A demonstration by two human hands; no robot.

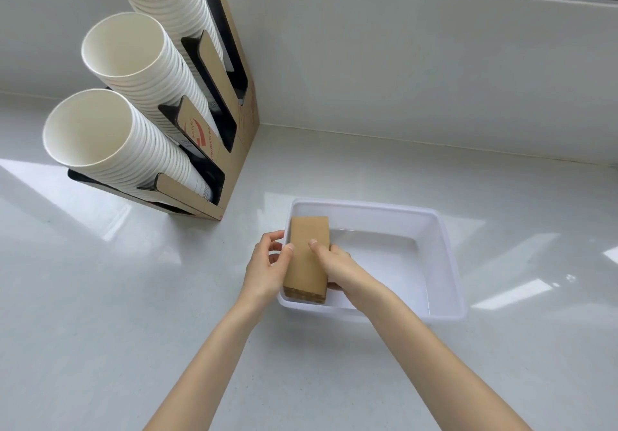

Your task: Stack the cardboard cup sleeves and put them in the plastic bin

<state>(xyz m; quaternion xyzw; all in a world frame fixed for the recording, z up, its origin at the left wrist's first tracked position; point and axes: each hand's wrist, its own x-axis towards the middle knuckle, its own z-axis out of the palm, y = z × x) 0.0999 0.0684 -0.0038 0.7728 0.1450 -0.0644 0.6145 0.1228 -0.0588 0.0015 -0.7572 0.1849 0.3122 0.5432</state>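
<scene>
Between the two hands, over the near-left corner of the plastic bin (444, 263), sits the stack of cardboard sleeves (307, 256). Its long axis runs away from the person, roughly parallel to the bin's left wall, with the layered end facing the camera. The left hand (267, 268) closes on the stack's left long side, thumb on the top face; the right hand (337, 266) closes on the right long side, one fingertip resting on top. Both hands are equally near, so this looks like a two-handed hold.

From this grip, the bin floor lies straight below and opens out to the right, where it is bare white plastic. Whether the stack already rests on the floor or hangs just above it I cannot tell; its near end overlaps the bin's front rim in this view. My guess is that the next move is a release.

Left of the grip and farther back, a rack of paper cups (140, 96) stands on the glossy white counter (117, 313), well apart.
</scene>
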